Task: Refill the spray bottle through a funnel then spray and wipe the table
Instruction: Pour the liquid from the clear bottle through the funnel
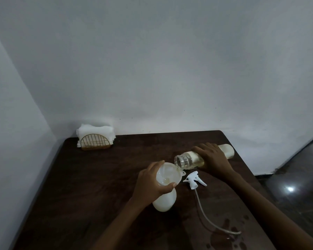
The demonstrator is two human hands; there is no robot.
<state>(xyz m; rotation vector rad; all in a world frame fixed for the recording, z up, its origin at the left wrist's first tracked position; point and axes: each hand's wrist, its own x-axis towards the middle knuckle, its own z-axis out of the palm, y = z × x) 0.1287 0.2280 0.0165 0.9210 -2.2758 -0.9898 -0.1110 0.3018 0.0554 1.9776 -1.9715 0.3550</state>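
Pouring: the right hand (213, 157) is wrapped over the refill bottle (186, 160) and tips it almost level, so its open mouth sits just above the far right rim of the funnel (167, 173). Yellowish liquid lies along the bottle's lower side. Whether a stream is falling cannot be told.
Steadying: the left hand (152, 183) clasps the funnel where it meets the neck, thumb on the near rim and fingers round the far side. This probably keeps the light funnel from tipping.
Spray bottle (163, 201): white, upright mid-desk, directly under the funnel, its top off.
Trigger head (194, 180): lies on the desk (98, 177) just right of the bottle, set aside so the neck is free. Its dip tube (206, 217) trails toward the near right.
Wet patches (228, 239): around the tube's end at the near right, likely drips.
Napkins (95, 131): in a wire holder (96, 141) at the far left corner, well apart, presumably kept for wiping.
Stage: refill under way, by my reading; spraying and wiping not yet done.
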